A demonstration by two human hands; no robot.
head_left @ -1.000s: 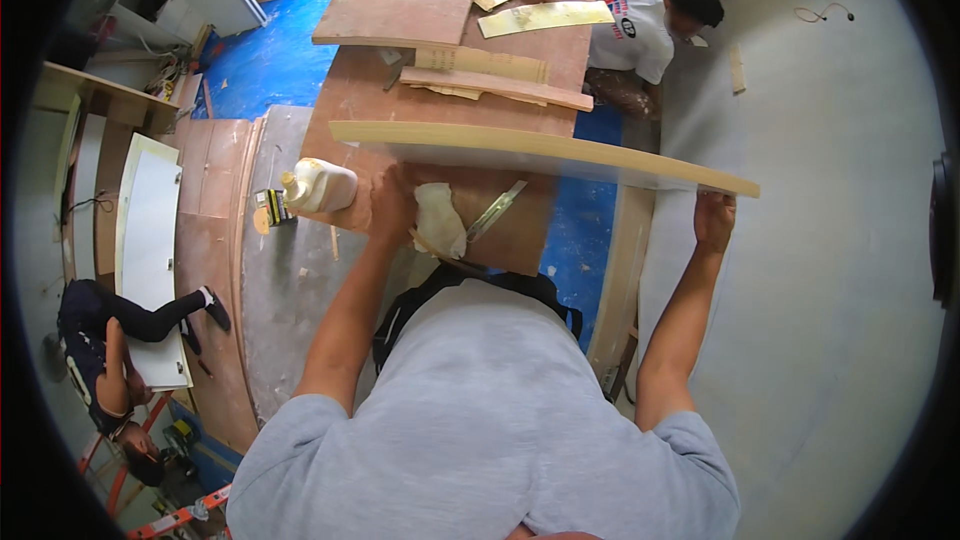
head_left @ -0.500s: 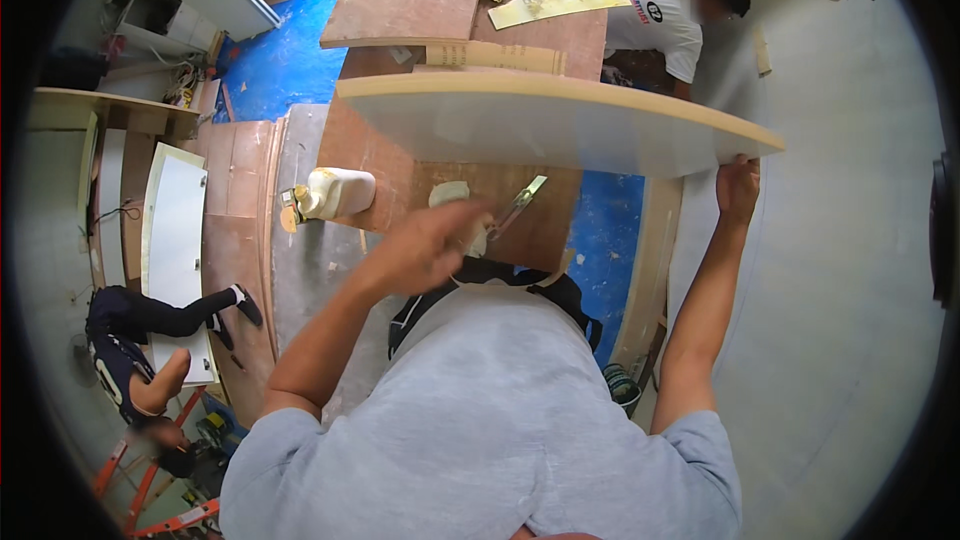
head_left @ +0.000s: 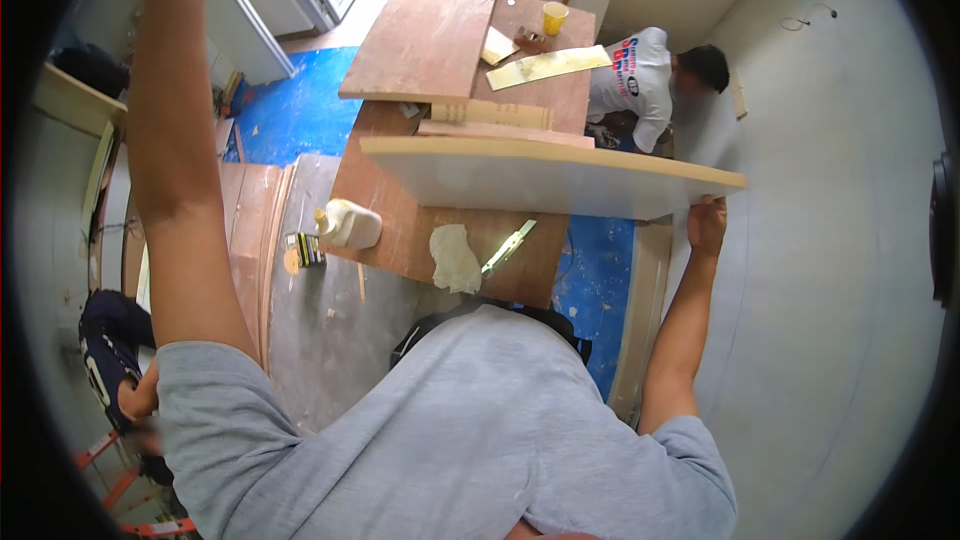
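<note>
My right hand [head_left: 707,227] is closed on the right end of a white panel [head_left: 540,183] with a pale wood-coloured edge. The panel stands on its long edge across the brown plywood bench [head_left: 400,252]. My left arm is raised at the far left, and its hand lies beyond the upper edge, out of view. On the bench in front of me are a white jug [head_left: 357,225] with a yellowish cap, a crumpled pale cloth or paper [head_left: 455,258], and a slim shiny metal piece [head_left: 508,247].
Behind the panel, a plywood board [head_left: 425,37], a yellow cup [head_left: 554,17] and a pale strip [head_left: 550,67] lie on the bench. One person [head_left: 640,85] crouches at the far right, another [head_left: 110,350] is at the left. Blue sheeting [head_left: 595,270] covers part of the floor.
My left hand has moved from over the bench, up and left out of view. My right hand still grips the panel. The whole view has shifted slightly.
</note>
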